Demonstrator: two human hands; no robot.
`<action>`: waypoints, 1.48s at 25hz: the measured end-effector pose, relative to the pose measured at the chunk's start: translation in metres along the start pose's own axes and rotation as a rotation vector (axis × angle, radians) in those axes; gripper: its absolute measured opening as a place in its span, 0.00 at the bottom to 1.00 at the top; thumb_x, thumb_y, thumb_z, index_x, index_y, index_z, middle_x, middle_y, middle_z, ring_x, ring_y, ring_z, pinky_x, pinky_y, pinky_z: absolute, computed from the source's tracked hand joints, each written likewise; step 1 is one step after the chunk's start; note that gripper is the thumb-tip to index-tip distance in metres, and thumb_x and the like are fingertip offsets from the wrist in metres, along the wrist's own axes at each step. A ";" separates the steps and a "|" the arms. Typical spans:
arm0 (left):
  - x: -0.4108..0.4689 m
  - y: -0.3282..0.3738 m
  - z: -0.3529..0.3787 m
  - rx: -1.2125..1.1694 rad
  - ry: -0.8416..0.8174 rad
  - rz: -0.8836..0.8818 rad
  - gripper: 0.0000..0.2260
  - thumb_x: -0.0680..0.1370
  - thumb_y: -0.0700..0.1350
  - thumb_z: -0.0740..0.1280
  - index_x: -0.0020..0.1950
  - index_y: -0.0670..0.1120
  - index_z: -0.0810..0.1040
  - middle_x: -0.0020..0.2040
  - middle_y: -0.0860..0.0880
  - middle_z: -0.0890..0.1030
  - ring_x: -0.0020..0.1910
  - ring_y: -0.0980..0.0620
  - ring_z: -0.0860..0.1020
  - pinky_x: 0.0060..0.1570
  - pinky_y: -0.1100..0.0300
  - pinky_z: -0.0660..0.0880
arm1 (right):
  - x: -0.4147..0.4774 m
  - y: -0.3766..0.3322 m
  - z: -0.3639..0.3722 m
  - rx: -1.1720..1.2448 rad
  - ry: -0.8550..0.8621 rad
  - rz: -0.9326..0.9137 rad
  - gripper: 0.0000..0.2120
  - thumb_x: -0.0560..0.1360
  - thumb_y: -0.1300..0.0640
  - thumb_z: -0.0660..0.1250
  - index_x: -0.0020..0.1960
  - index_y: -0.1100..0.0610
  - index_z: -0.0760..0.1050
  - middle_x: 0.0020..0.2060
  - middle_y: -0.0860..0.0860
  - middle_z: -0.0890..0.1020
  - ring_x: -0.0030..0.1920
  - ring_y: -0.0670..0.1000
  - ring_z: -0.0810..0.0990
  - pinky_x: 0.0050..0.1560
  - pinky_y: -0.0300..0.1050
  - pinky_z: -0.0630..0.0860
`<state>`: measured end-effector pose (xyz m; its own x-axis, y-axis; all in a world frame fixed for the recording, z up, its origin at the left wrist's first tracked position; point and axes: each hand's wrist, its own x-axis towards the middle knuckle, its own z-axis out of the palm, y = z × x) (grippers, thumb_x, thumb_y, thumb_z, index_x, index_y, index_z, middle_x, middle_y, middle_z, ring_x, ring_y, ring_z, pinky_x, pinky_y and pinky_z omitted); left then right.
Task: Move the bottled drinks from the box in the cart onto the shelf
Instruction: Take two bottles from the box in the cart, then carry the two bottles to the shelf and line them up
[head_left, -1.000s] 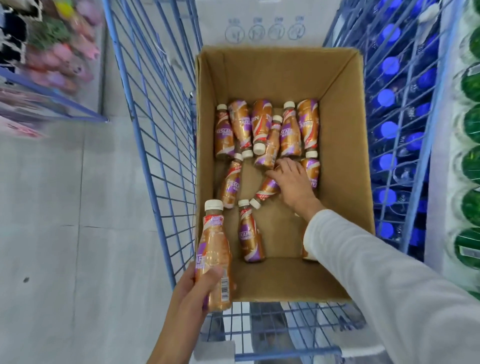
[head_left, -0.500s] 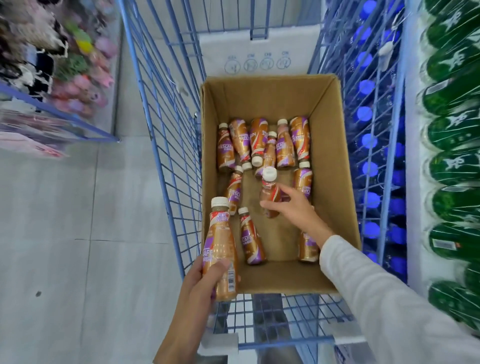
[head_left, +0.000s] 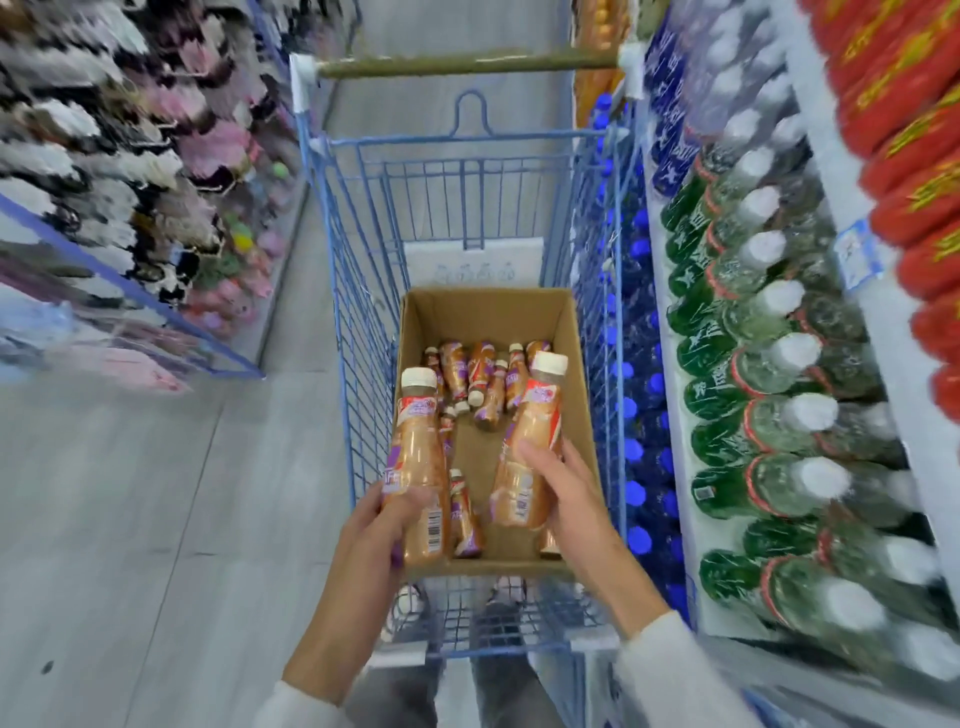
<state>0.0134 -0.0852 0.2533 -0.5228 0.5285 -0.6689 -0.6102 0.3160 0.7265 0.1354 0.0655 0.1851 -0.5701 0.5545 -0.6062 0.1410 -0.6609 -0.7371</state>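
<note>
**A bottle in each grip**

At the box's (head_left: 577, 400) near edge the left grip (head_left: 382, 525) wraps the left bottle (head_left: 418, 462) low down, the right grip (head_left: 566, 493) the right bottle (head_left: 532, 441), caps up, probably to shelve both in one trip. Inside the box the loose bottles (head_left: 485, 387) lie flat, most at its far end. The shelf (head_left: 826, 156) stands right of the box

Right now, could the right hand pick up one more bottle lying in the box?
Probably not: the box is open above, but the right hand grips a bottle, and the left hand grips a second bottle.
</note>
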 end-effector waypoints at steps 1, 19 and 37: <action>-0.009 0.005 0.002 -0.002 -0.025 0.028 0.20 0.68 0.48 0.71 0.59 0.45 0.79 0.51 0.42 0.86 0.47 0.42 0.85 0.44 0.51 0.83 | -0.012 -0.007 0.002 0.028 0.007 -0.014 0.38 0.61 0.38 0.81 0.68 0.42 0.75 0.60 0.49 0.83 0.61 0.54 0.82 0.66 0.66 0.74; -0.155 -0.011 0.006 0.175 -0.641 0.221 0.18 0.64 0.48 0.76 0.53 0.48 0.84 0.47 0.45 0.85 0.41 0.49 0.84 0.42 0.51 0.78 | -0.286 0.026 0.018 0.306 0.409 -0.382 0.27 0.67 0.47 0.74 0.63 0.56 0.77 0.49 0.58 0.86 0.44 0.59 0.84 0.48 0.59 0.81; -0.428 -0.170 0.167 0.316 -1.275 0.053 0.25 0.60 0.46 0.78 0.54 0.42 0.81 0.43 0.44 0.84 0.39 0.43 0.84 0.37 0.53 0.82 | -0.654 0.129 -0.088 0.574 1.043 -0.791 0.25 0.65 0.48 0.73 0.58 0.59 0.77 0.46 0.62 0.86 0.40 0.59 0.84 0.33 0.50 0.81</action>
<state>0.4406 -0.2333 0.4428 0.4903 0.8590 -0.1475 -0.3506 0.3493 0.8689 0.5973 -0.3383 0.4599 0.5378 0.8128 -0.2237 -0.4125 0.0222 -0.9107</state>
